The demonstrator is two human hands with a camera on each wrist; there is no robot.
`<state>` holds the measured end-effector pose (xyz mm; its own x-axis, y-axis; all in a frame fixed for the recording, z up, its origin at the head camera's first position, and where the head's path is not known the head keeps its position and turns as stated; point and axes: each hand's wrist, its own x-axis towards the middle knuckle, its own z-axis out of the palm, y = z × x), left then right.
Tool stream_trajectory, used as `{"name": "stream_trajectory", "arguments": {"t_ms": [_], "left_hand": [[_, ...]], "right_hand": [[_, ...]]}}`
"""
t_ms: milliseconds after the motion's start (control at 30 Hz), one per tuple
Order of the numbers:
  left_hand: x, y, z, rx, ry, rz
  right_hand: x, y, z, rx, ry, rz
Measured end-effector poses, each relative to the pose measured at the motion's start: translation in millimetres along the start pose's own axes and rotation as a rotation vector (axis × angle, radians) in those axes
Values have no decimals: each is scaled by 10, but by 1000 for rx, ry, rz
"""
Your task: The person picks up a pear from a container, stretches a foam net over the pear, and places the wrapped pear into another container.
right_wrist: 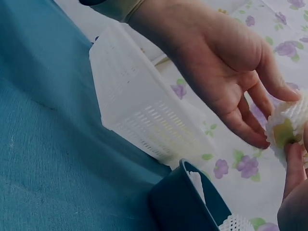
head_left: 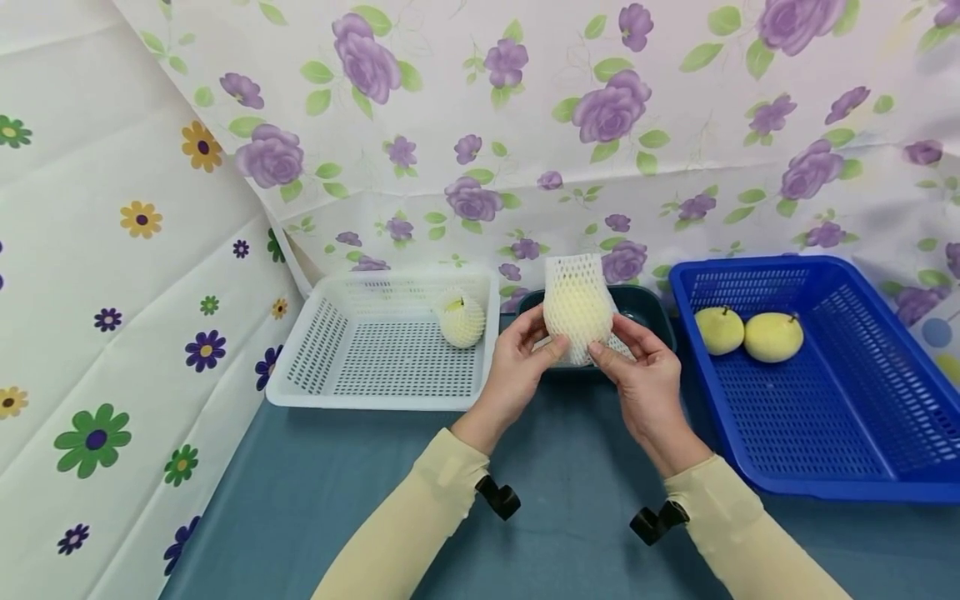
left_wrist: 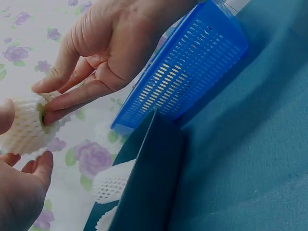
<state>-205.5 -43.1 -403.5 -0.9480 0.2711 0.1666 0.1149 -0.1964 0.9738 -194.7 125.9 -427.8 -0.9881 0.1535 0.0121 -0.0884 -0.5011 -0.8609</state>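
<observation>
From here I can see the person's left hand (head_left: 525, 350) and right hand (head_left: 647, 375) sharing one grip: fingers and thumbs pinch a pale yellow pear (head_left: 579, 321) in a white foam net (head_left: 573, 268), whose loose end stands up above the fruit. They hold it up at the teal box (left_wrist: 161, 168), where more foam nets (left_wrist: 113, 185) lie. To the left, a netted pear (head_left: 462, 322) sits in the white basket (head_left: 375, 381); to the right, two bare pears (head_left: 773, 337) touch in the blue basket (head_left: 817, 425), all on the blue-green tabletop (head_left: 337, 500).
</observation>
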Motion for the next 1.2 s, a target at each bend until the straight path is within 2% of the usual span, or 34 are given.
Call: {"name": "stream_trajectory", "arguments": {"t_ms": [33,133,233,367,467,567,633,700,767,867,967,1067,1200], "left_hand": [[3,11,1,-4,-7,5],[11,-4,-8,-94,-21,-4],[27,-29,-9,-157,-13,-18],[47,-46,4,-96,42,-41],[62,-50,-15,-107,73,-63],[74,-43,-47,-182,84,-69],[72,-37,-56,-223,82,-74],[66,-36,-52,-241,74,-79],[61,-43,-37,-238,62,-80],[61,-54,-24,-146,41,-50],[56,-48,-41,22,42,4],[29,16,-57,142,48,55],[-33,185,-37,203,65,124]], "right_hand": [[1,4,6,-13,15,-13],[-12,8,26,-66,25,-63],[-38,14,59,-172,-10,-95],[-85,26,98,-337,-106,-68],[-107,-8,83,-449,-151,-80],[-88,-65,66,-489,-116,-148],[-62,-98,64,-475,-106,-180],[-37,-116,68,-443,-135,-178],[-23,-134,62,-416,-219,-146],[-15,-147,53,-382,-348,-100],[-13,-157,45,-350,-387,-93],[-11,-169,38,-353,-333,-122],[-31,-210,61,-404,-227,-160]]}}
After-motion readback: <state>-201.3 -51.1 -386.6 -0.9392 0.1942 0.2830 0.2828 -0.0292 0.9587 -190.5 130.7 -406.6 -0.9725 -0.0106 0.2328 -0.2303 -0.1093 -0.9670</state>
